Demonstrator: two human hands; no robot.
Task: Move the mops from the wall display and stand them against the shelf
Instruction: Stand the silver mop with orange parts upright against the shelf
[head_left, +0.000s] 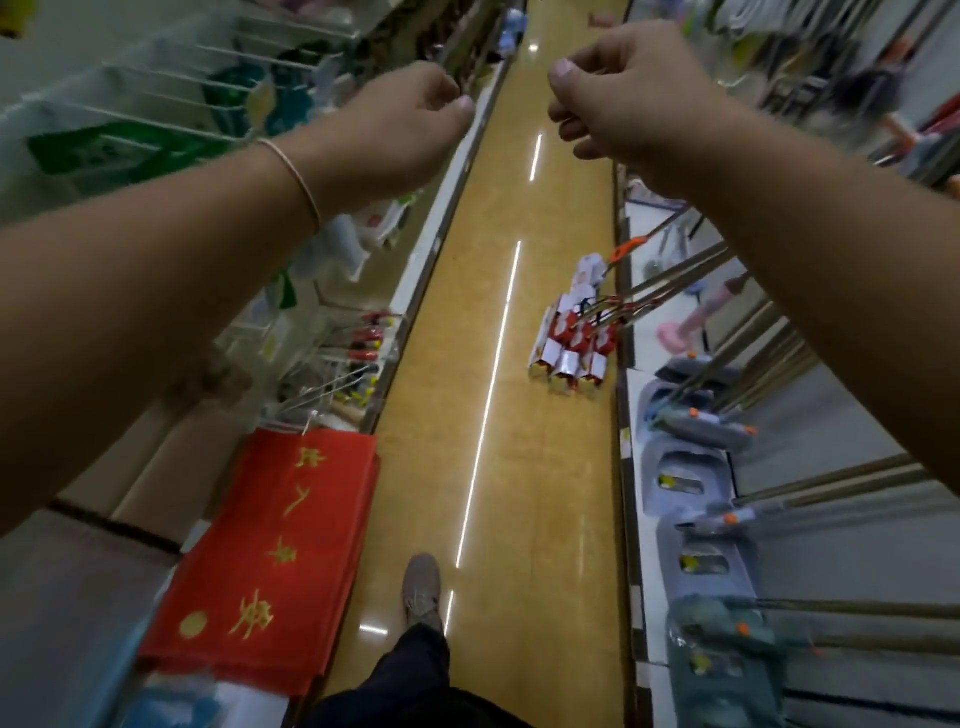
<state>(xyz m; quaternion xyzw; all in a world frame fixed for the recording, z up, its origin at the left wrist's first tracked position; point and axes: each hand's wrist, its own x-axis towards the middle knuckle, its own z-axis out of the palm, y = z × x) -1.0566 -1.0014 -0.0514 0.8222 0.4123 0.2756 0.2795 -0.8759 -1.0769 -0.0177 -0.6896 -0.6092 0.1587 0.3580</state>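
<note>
1. Both arms are held out over the aisle floor (550, 467). The left hand (384, 130) is seen with fingers loosely curled and nothing in them; the right hand (628, 93) is likewise curled, thumb near the fingertips, and no object can be made out in its grasp.
2. The mops (571, 343) are found standing in a cluster with red-and-white packaged heads on the floor, their handles leaned toward the right-hand shelf (631, 395) (whether the handles actually touch it is hidden by the right forearm).
3. More long-handled mops (722, 431) with grey-blue heads are seen lying along the right-hand display, nearer the camera.
4. A slip is judged the main risk: the leaned cluster rests on a glossy floor, so the heads could slide out and the bundle topple if it is brushed.
5. The frame is blurred, so a misjudged reach into the crowded handles could also dislodge neighbouring stock.
</note>
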